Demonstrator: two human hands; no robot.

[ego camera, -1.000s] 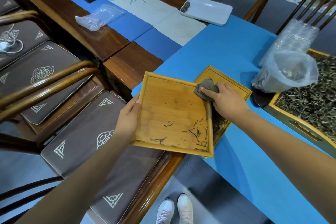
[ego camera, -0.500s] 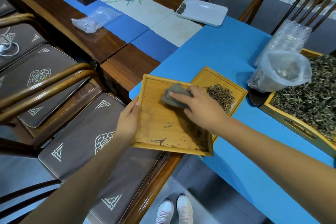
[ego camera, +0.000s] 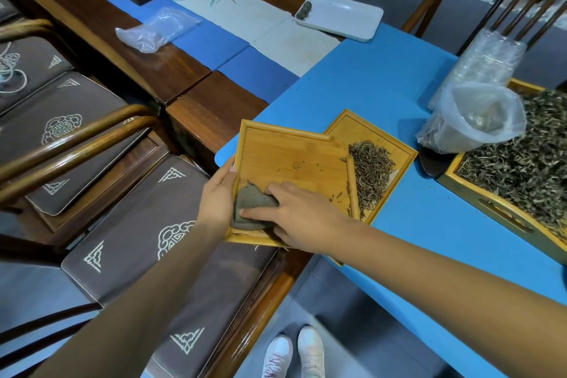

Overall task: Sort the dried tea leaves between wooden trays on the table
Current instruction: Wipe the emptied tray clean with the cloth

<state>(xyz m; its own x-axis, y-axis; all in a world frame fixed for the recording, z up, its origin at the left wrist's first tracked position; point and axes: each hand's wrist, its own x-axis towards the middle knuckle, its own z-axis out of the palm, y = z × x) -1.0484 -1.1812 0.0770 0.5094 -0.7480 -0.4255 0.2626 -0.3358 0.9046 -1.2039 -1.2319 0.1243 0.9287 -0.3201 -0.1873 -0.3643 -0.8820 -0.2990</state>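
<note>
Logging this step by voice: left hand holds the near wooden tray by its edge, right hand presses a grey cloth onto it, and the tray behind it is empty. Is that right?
Not quite. In the head view the tray behind is not empty: it holds a pile of tea leaves. The rest stands: the left hand holds the near tray by its edge, and the right hand presses the grey cloth onto it.

No legible text, labels, brands or numbers showing anywhere. Only ornamental markings: pale embroidered medallion and corner motifs sitting on brown rectangular seat cushions (ego camera: 147, 224); painted green bamboo-leaf design lying on pale cloth table runner (ego camera: 242, 18).
</note>
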